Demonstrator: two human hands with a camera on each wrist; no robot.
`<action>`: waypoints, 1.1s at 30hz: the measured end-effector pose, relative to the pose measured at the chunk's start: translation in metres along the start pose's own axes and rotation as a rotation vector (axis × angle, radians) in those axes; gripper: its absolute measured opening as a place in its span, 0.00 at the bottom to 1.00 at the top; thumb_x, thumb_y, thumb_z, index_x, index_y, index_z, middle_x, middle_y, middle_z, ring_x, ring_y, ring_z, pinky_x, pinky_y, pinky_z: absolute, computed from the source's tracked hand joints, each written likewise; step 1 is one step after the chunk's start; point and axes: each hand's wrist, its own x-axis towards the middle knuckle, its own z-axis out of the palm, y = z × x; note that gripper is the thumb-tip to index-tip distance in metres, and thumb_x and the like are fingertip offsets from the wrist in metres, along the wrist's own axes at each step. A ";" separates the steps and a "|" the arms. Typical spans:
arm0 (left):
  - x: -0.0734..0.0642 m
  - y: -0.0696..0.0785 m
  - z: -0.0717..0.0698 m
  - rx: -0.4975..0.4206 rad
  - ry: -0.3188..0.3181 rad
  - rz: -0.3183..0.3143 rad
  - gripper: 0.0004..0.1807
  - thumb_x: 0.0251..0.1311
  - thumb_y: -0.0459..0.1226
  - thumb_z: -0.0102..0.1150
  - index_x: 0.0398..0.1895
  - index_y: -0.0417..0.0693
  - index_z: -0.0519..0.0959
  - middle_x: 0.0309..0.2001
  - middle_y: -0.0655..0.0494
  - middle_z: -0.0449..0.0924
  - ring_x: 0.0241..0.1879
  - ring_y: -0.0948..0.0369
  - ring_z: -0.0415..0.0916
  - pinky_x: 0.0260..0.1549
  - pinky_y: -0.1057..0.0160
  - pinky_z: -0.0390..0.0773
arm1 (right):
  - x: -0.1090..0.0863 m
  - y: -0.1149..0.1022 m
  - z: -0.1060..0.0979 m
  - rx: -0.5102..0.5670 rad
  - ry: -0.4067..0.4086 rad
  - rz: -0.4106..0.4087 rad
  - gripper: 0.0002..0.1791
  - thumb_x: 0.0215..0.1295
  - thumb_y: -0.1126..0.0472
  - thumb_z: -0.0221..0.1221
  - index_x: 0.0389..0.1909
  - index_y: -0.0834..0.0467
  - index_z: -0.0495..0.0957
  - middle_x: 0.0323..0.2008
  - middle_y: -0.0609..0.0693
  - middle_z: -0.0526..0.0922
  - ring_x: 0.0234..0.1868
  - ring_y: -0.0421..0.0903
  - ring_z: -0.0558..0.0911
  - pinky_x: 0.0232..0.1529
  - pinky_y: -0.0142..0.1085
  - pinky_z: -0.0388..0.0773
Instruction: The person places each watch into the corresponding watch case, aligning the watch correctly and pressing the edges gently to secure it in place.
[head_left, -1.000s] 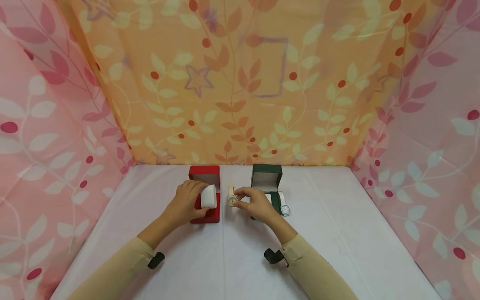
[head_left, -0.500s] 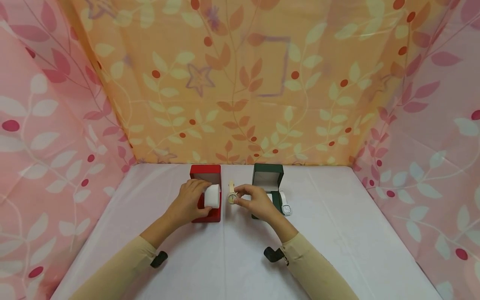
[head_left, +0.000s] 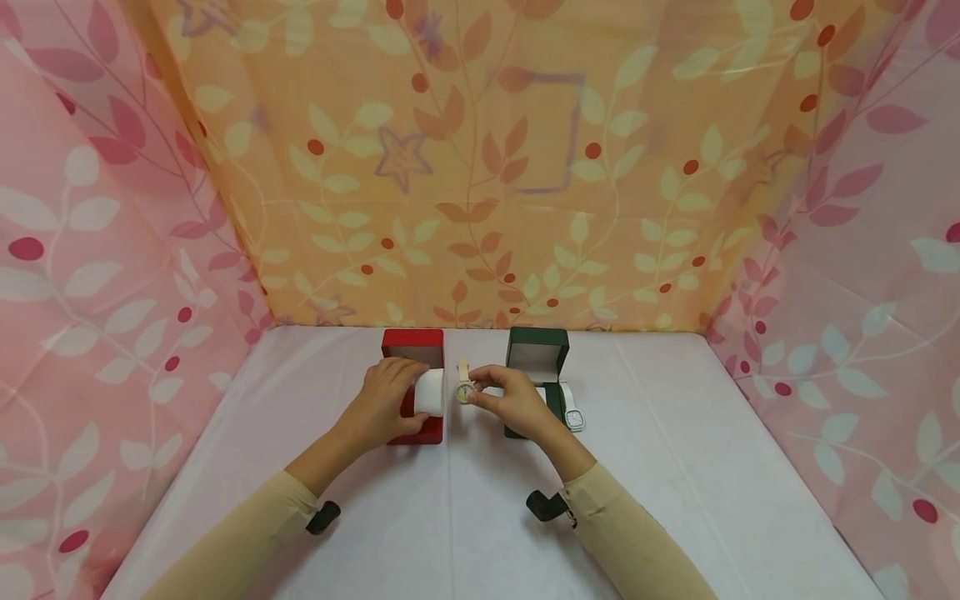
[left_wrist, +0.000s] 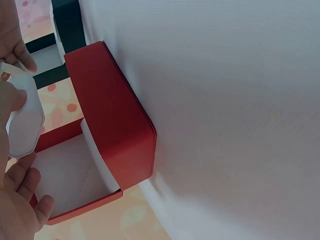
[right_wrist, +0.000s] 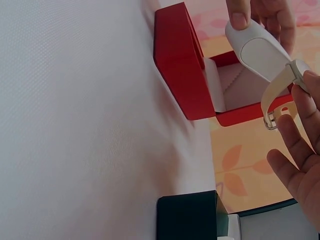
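Note:
My left hand (head_left: 384, 405) pinches a white watch cushion (head_left: 430, 393) between thumb and fingers, over the base of an open red watch box (head_left: 412, 337). Thumb and fingertips of my right hand (head_left: 516, 402) hold a wristwatch (head_left: 464, 392) by its small round case. Its cream strap hangs loose with the buckle (right_wrist: 271, 120) undone, close beside the cushion. In the right wrist view the strap (right_wrist: 276, 90) overlaps the cushion's end. The left wrist view shows the cushion (left_wrist: 26, 120) above the red box's pale-lined lid.
An open dark green watch box (head_left: 538, 337) stands to the right, partly behind my right hand, with something white inside. Against its right side lies a white watch (head_left: 573, 418) with a squarish face. Floral cloth (head_left: 480, 208) walls the white table (head_left: 465, 517) at the back and sides.
My left hand has moved the cushion a little to the right, toward the watch, and turned it slightly. My right hand keeps its hold on the watch, nearly still.

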 end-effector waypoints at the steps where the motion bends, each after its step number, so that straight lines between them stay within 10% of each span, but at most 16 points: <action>1: 0.000 0.001 0.000 -0.001 0.001 0.003 0.42 0.47 0.45 0.81 0.66 0.45 0.72 0.61 0.50 0.76 0.64 0.50 0.67 0.62 0.40 0.67 | 0.000 -0.001 0.000 -0.003 -0.001 0.000 0.17 0.63 0.57 0.71 0.53 0.52 0.85 0.39 0.45 0.87 0.60 0.51 0.82 0.63 0.55 0.76; 33: 0.007 0.010 0.004 0.051 0.035 0.070 0.44 0.45 0.45 0.82 0.66 0.42 0.73 0.60 0.49 0.77 0.63 0.50 0.67 0.62 0.43 0.68 | 0.010 -0.012 0.000 -0.019 -0.066 -0.021 0.18 0.64 0.57 0.70 0.54 0.54 0.85 0.42 0.45 0.88 0.60 0.52 0.82 0.63 0.54 0.76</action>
